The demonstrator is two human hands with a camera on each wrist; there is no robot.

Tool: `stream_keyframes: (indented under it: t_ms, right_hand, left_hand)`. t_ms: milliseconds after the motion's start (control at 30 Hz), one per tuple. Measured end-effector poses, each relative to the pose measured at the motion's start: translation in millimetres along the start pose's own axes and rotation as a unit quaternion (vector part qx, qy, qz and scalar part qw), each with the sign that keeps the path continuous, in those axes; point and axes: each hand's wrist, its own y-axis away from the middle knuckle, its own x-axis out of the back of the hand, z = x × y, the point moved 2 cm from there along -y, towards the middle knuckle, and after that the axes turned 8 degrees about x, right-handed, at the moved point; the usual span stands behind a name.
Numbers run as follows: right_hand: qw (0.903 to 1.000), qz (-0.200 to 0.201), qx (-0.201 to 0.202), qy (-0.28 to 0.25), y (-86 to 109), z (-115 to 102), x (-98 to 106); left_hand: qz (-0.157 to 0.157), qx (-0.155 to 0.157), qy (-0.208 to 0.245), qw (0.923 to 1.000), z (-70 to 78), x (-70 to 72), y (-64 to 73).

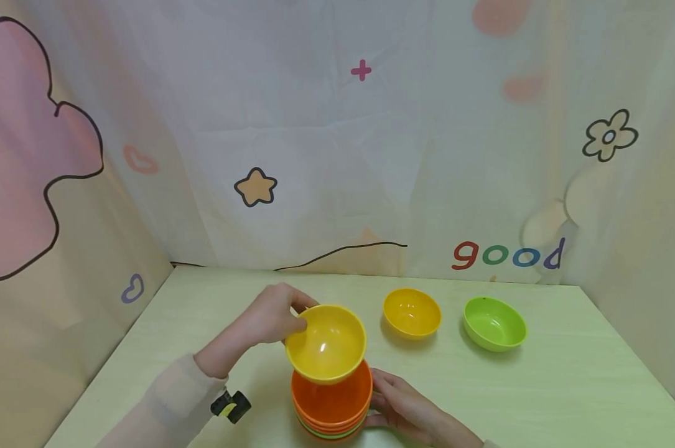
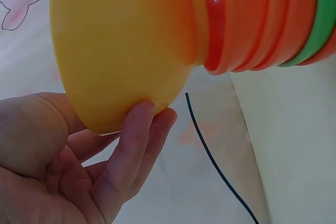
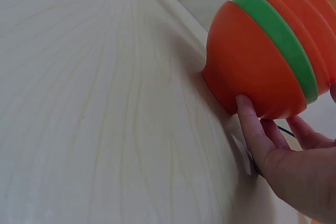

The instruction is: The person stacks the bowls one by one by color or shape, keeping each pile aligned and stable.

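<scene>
My left hand [image 1: 295, 318] pinches the near-left rim of a yellow bowl [image 1: 326, 342] and holds it tilted just above a stack of orange bowls [image 1: 331, 401]. From the left wrist, the fingers [image 2: 137, 145] lie under the yellow bowl [image 2: 121, 45], whose foot sits in the top of the stack [image 2: 252, 19]. My right hand [image 1: 375, 398] rests against the stack's right side. In the right wrist view its fingers [image 3: 251, 121] lie fairly straight against the lowest orange bowl [image 3: 252, 72]; a green bowl [image 3: 278, 40] shows as a band in the stack.
A yellow-orange bowl [image 1: 412, 312] and a green bowl [image 1: 494, 323] stand apart on the pale green table [image 1: 567, 386], behind and right of the stack. Patterned cloth walls close in the back and both sides.
</scene>
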Motion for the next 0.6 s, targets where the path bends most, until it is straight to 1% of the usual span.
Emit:
stream_keyframes:
  t_ms: [100,233,367,600]
  right_hand:
    - [1.0000,0.000,-0.002,-0.002,-0.2,0.0,-0.1]
    - [0.9998,0.009,-0.015,-0.003,-1.0,-0.9,0.0]
    - [0.9996,0.018,-0.023,-0.003,-1.5,-1.7,-0.2]
    - [0.9994,0.025,-0.025,-0.004,-1.1,-2.2,-0.4]
  left_hand:
    - [-0.002,-0.006,0.002,1.0000,0.0,-1.1,1.5]
    - [-0.006,-0.011,0.007,0.9999,0.8,-3.4,4.2]
    - [-0.016,-0.020,0.002,0.9997,-0.7,-7.2,6.0]
    - [-0.027,-0.007,0.005,0.9996,-4.9,-13.2,8.2]
